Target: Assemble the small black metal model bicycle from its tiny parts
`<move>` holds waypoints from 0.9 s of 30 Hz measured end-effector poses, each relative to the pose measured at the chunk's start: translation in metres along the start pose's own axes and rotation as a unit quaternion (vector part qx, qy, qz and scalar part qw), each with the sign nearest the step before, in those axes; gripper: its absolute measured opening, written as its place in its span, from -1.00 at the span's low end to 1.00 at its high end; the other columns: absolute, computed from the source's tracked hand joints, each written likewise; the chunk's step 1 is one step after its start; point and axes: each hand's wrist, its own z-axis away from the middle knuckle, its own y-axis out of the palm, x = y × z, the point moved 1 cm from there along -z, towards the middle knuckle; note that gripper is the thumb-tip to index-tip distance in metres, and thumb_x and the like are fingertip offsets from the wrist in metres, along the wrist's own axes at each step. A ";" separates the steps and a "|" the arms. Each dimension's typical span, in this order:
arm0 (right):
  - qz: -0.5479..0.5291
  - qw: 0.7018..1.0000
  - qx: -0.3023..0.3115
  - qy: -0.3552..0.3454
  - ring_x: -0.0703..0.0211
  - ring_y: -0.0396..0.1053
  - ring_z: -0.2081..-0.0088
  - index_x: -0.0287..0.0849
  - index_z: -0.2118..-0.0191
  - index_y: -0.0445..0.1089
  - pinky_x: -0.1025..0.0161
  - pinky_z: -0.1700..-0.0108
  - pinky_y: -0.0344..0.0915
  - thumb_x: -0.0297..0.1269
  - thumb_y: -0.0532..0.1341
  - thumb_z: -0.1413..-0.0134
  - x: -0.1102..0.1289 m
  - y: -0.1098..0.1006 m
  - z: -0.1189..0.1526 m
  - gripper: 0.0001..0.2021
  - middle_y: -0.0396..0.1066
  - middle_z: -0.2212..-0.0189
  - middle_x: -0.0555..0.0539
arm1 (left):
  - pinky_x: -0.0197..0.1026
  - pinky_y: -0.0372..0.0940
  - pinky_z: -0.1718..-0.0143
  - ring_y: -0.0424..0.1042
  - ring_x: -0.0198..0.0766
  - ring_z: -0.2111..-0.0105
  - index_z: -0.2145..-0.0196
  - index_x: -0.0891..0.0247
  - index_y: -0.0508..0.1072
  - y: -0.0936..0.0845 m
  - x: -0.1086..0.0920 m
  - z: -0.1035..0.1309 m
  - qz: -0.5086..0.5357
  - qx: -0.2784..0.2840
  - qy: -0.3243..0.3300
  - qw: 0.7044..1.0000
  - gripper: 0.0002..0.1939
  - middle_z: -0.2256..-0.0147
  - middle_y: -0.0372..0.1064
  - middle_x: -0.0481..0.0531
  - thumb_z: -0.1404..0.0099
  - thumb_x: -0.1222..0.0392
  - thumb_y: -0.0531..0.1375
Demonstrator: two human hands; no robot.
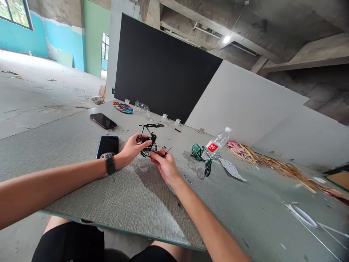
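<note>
A small black model bicycle (148, 140) is held up over the table, tilted, with its spoked wheel low down. My left hand (135, 147) grips it from the left, thumb across the frame near the wheel. At the wheel's lower edge, my right hand (166, 167) has its fingertips pinched against the bicycle. A thin dark and reddish piece (167, 151) sticks out by the right fingers; its kind is unclear. To the right stands a green model bicycle (201, 155), its front wheel black.
Two phones (103, 120) (108, 145) lie left on the grey table (131, 203). A colourful palette (123, 107) and clear plastic wrap (141, 107) sit behind. Rightward are a plastic bottle (219, 140), a paper sheet (231, 169), wood strips (272, 160) and a white tape ring (302, 215).
</note>
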 end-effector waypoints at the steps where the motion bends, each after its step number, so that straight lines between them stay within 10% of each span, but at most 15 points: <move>1: 0.005 1.000 -0.007 0.003 0.26 0.32 0.38 -0.11 0.52 0.08 0.30 0.32 0.27 -0.22 0.52 0.37 0.000 0.000 0.000 -0.47 0.31 0.49 0.10 | -0.24 0.31 0.28 0.40 -0.28 0.31 0.19 0.32 0.42 0.000 -0.001 0.001 -0.010 0.007 0.007 1.000 -0.64 0.30 0.42 0.04 -0.11 0.09 0.36; 27: 0.053 0.998 0.022 -0.013 0.31 0.22 0.46 -0.09 0.49 0.03 0.33 0.43 0.21 -0.18 0.52 0.37 0.002 -0.003 -0.001 -0.43 0.24 0.51 0.14 | -0.20 0.32 0.20 0.42 -0.25 0.24 0.18 0.29 0.39 0.002 -0.009 0.007 -0.043 0.050 0.044 0.997 -0.67 0.24 0.44 0.05 -0.17 0.09 0.33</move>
